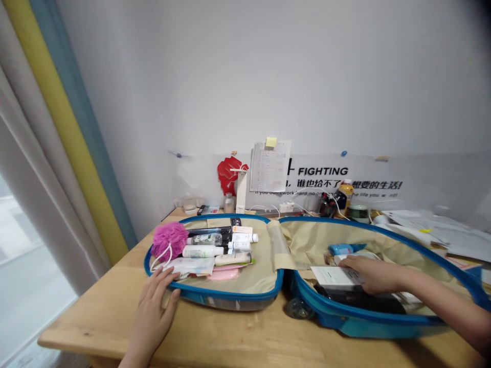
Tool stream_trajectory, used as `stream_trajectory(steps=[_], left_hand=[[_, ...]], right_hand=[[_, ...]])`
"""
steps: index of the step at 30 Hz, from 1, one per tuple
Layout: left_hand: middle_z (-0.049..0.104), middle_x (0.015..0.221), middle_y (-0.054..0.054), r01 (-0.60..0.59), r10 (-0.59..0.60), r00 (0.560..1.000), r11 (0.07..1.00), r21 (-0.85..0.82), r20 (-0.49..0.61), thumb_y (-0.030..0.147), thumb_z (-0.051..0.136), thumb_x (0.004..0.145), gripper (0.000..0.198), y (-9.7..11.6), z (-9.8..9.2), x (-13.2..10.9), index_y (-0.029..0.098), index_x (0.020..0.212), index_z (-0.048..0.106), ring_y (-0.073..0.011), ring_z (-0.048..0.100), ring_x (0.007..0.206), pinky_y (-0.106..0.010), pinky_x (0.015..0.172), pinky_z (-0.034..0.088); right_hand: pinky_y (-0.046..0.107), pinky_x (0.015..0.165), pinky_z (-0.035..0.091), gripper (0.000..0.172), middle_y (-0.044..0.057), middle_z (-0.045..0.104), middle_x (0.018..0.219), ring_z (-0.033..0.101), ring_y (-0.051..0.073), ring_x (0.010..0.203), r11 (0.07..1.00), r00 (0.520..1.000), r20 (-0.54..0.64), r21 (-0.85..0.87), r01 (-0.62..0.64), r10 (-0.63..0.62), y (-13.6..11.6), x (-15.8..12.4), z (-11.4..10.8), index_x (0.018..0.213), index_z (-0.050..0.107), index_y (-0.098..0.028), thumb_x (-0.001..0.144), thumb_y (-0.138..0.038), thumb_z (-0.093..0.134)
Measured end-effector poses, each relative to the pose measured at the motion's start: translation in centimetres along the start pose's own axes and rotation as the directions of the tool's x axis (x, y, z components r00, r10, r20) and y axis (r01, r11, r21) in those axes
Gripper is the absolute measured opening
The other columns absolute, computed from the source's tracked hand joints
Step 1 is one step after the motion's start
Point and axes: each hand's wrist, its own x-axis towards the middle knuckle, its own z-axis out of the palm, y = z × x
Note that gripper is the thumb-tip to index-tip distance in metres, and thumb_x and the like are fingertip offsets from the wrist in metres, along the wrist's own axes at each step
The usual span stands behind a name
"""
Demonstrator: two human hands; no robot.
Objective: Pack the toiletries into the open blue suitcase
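Note:
An open blue suitcase (pixel 226 294) with a beige lining lies flat on the wooden table. My left hand (pixel 156 301) rests with fingers spread at the front left rim, by a white packet (pixel 194 266). In that half lie a pink bath puff (pixel 170 240), a white bottle (pixel 202 251), a clear bottle (pixel 205 239), several small tubes and a pink item (pixel 223 273). My right hand (pixel 376 273) reaches into the other half, its fingers closed over a flat white printed card or box (pixel 332 276). A black item (pixel 368 300) lies below it and a blue packet (pixel 345 249) behind.
Along the wall stand a white lamp (pixel 241 191), a small glass jar (pixel 229 203), a yellow bottle (pixel 344 197) and a white plug strip (pixel 286 207) with cables. Papers (pixel 429 230) cover the right back. A curtain (pixel 72 133) hangs at left. A suitcase wheel (pixel 299 309) touches the table.

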Motion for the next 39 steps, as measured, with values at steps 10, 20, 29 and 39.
stream_trajectory(steps=[10,20,29,39], left_hand=[[0.063,0.124,-0.009,0.019,-0.019,1.0,1.0,-0.021,0.005,0.037,0.047,0.091,0.031,0.0,0.1,-0.1,0.024,0.116,0.059,-0.029,0.049,0.126,-0.051,0.102,0.043],[0.063,0.123,-0.01,0.05,-0.049,0.998,0.998,-0.041,0.032,0.037,0.046,0.092,0.03,0.4,-0.1,0.0,0.023,0.114,0.06,-0.0291,0.048,0.127,-0.053,0.104,0.042],[0.064,0.123,-0.009,0.075,-0.073,0.995,0.997,-0.032,0.063,0.036,0.046,0.092,0.029,0.7,-0.4,0.2,0.023,0.114,0.061,-0.0289,0.048,0.128,-0.053,0.103,0.043],[0.064,0.121,-0.009,0.082,-0.08,0.996,0.996,-0.046,0.047,0.036,0.047,0.092,0.028,0.7,-0.3,0.1,0.023,0.113,0.062,-0.0283,0.048,0.127,-0.051,0.104,0.042]], right_hand=[[0.034,0.09,0.049,0.052,0.015,0.063,0.12,0.064,0.025,0.105,0.984,0.965,-0.218,0.064,0.164,-0.147,0.3,-0.1,-6.8,0.119,0.063,-0.025,0.069,-0.028,0.05],[0.042,0.1,0.044,0.049,0.011,0.055,0.13,0.054,0.022,0.117,0.887,0.845,-0.29,-0.03,0.46,-0.449,-19.5,11.6,-8.1,0.13,0.051,-0.018,0.083,-0.031,0.061],[0.04,0.096,0.046,0.042,0.003,0.059,0.121,0.052,0.028,0.116,0.809,0.753,-0.339,-0.044,0.586,-0.564,-30.2,15.3,-4.4,0.117,0.06,-0.013,0.098,-0.041,0.035],[0.046,0.096,0.047,0.04,0.009,0.054,0.132,0.055,0.021,0.114,0.774,0.779,-0.214,0.127,0.62,-0.589,-26.3,14.4,-7.4,0.125,0.054,-0.019,0.09,-0.039,0.056]])
